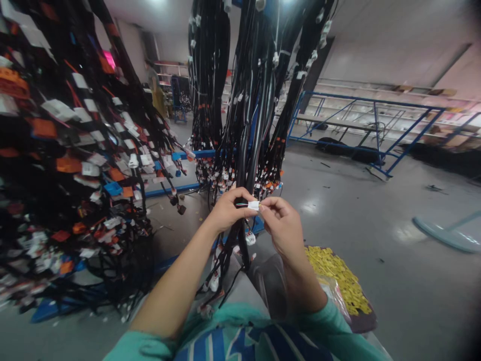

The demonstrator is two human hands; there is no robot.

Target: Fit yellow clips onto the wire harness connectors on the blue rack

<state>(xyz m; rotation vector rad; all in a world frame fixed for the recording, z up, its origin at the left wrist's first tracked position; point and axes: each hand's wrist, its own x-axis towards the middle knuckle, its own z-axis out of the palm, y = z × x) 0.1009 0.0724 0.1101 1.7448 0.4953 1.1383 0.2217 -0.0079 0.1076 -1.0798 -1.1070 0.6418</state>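
Observation:
In the middle of the head view, a small white connector (253, 205) with thin wires trails out of its left end. My left hand (229, 208) pinches it between thumb and fingers. At its right end, the fingertips of my right hand (281, 220) are closed on a tiny yellow piece (260, 205), mostly hidden by the fingers. Right behind both hands hangs a bundle of black wire harness (246, 150). Beside my right forearm lies a heap of small yellow plastic pieces (334, 276) on a dark tray (364, 323).
More harnesses with white, orange and blue connectors (90, 170) crowd the left side. Low blue rack bars (161, 191) run behind them. A blue metal frame (368, 103) stands back right, and a round grey base (447, 234) rests on the floor. Far back, a person (156, 87) stands.

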